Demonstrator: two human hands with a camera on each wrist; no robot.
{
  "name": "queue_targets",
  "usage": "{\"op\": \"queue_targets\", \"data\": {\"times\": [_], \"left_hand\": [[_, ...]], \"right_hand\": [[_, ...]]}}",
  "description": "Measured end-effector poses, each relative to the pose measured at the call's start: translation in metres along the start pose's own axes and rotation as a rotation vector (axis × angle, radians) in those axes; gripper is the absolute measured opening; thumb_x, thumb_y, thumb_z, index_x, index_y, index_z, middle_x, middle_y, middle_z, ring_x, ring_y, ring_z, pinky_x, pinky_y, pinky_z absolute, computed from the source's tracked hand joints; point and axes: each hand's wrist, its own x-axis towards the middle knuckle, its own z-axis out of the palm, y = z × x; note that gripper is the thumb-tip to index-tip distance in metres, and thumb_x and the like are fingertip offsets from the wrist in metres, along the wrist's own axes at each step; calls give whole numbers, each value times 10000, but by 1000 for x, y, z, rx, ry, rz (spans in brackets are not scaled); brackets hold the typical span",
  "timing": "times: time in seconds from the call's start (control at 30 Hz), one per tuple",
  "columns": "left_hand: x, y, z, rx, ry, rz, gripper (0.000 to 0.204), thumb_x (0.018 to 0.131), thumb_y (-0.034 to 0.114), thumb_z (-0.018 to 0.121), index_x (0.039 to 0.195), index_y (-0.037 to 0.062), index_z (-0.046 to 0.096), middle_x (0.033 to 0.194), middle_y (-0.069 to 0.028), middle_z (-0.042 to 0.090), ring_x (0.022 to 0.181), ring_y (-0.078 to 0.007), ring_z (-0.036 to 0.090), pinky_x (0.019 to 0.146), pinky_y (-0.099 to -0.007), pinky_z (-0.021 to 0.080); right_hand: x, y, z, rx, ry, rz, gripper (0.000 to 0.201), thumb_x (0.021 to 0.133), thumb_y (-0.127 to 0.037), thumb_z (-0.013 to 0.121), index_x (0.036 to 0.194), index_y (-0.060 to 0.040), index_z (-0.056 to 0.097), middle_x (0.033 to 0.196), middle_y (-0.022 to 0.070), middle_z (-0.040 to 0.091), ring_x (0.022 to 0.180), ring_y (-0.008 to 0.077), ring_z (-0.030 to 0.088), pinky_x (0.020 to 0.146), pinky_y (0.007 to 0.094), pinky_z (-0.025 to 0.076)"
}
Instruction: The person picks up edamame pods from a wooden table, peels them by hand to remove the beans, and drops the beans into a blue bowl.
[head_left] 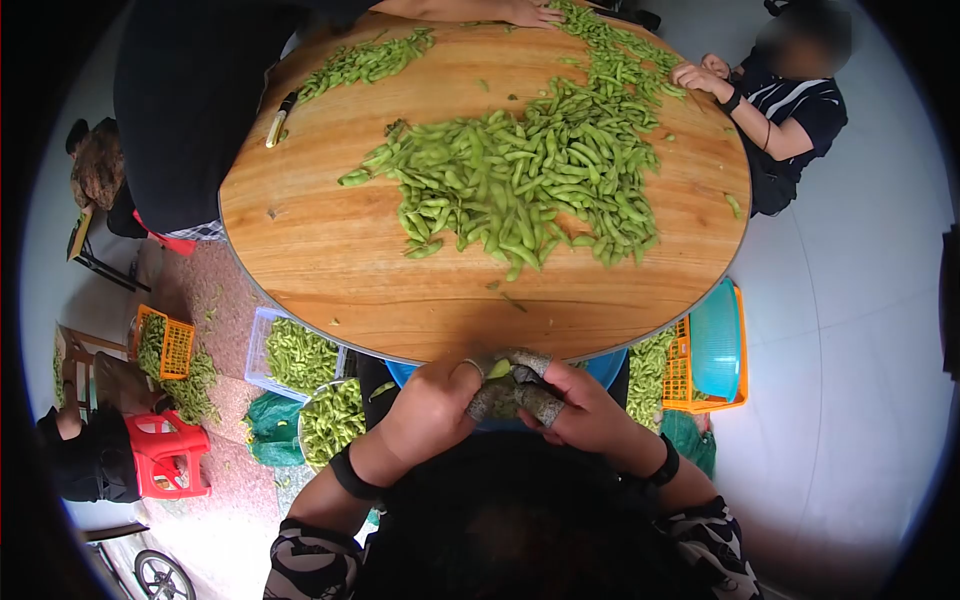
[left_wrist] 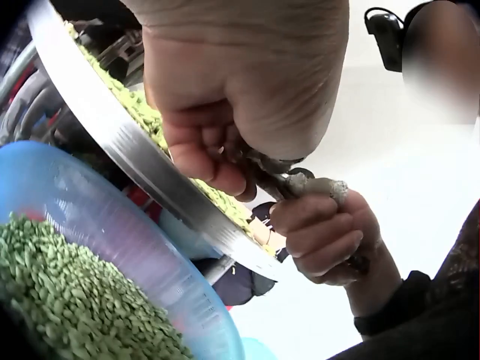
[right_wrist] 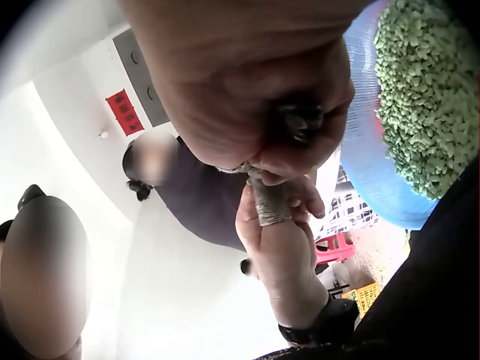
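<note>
Close to the near table edge, my left hand (head_left: 425, 405) and right hand (head_left: 595, 415) meet, their fingers curled toward each other. Between the fingertips shows a small green edamame pod (head_left: 498, 370), pinched there by both hands. Grey, worn wrappings (head_left: 540, 403) cover several fingertips. In the left wrist view the pod is hidden behind the left hand's fingers (left_wrist: 217, 169). Below the hands stands a blue basin (left_wrist: 112, 202) holding many shelled green beans (left_wrist: 82, 300).
A large pile of edamame pods (head_left: 520, 180) lies on the round wooden table (head_left: 310, 230). Another person's hands (head_left: 705, 78) work at its far right. A knife-like tool (head_left: 280, 120) lies at the left. Crates (head_left: 262, 350) of pods and a red stool (head_left: 165, 455) stand on the floor.
</note>
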Motion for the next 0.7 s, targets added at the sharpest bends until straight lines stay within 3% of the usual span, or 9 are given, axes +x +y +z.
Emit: {"op": "queue_targets", "data": {"times": [0.13, 0.2, 0.23, 0.3, 0.33, 0.4, 0.5, 0.63, 0.7], "left_hand": [[2, 7, 0, -222, -69, -113, 162, 742, -23, 602, 900, -8, 566, 837, -181, 614, 779, -383, 626, 649, -409, 502], [0, 9, 9, -304, -64, 34, 95, 810, -5, 583, 899, -3, 549, 758, -159, 603, 693, -321, 635, 597, -373, 495], [0, 12, 9, -303, -66, 37, 95, 810, -5, 583, 899, -3, 549, 758, -159, 603, 693, -321, 635, 597, -373, 495], [1, 20, 4, -702, -231, -180, 67, 928, 62, 514, 899, 15, 552, 657, -93, 565, 575, -204, 581, 527, -304, 452], [1, 20, 2, -700, -228, -180, 67, 928, 62, 514, 899, 15, 552, 657, -93, 565, 575, -204, 581, 527, -304, 452], [-2, 19, -3, -1274, -362, -489, 261, 1002, 252, 493, 882, 34, 573, 635, -1, 522, 562, -80, 482, 497, -245, 373], [-1, 21, -10, -1366, -387, -638, 275, 1023, 184, 386, 867, 57, 573, 615, -7, 516, 521, -97, 460, 481, -217, 350], [-5, 12, 5, -1103, -271, -589, 217, 998, 146, 442, 878, 30, 581, 641, -42, 553, 557, -134, 515, 518, -254, 409], [-3, 14, 3, -590, -114, -242, 138, 955, 87, 502, 883, 4, 585, 688, -86, 585, 621, -181, 572, 583, -300, 461]], "right_hand": [[3, -5, -3, 5, 23, 37, 327, 928, -145, 551, 1242, -55, 533, 761, -1, 574, 571, 48, 498, 514, 205, 403], [21, 15, -5, -425, 337, -666, 321, 902, -97, 635, 1211, -45, 563, 744, -34, 558, 538, 30, 449, 487, 185, 362], [18, 9, -6, -424, 340, -667, 321, 902, -97, 635, 1211, -45, 563, 744, -34, 558, 538, 30, 449, 487, 185, 362], [9, -10, -7, 46, 117, -37, 302, 877, -158, 691, 1141, -38, 607, 844, -13, 613, 663, 48, 530, 580, 219, 436], [9, -9, -9, 44, 114, -39, 302, 877, -158, 691, 1141, -38, 607, 844, -13, 613, 663, 48, 530, 580, 219, 436], [9, -4, -12, 128, -11, -50, 292, 874, -130, 688, 1128, -16, 601, 841, -34, 615, 698, 76, 538, 626, 281, 474], [9, -8, -4, 51, 63, -233, 295, 849, -133, 705, 1088, 4, 600, 803, -7, 612, 716, 99, 535, 638, 323, 477], [18, 2, -6, -291, 179, -377, 345, 802, -137, 721, 1082, 12, 586, 793, 67, 613, 685, 176, 566, 622, 339, 471], [17, -7, -5, -709, 200, -238, 391, 750, -146, 731, 1068, 22, 575, 812, 162, 604, 733, 325, 600, 682, 364, 492]]}}
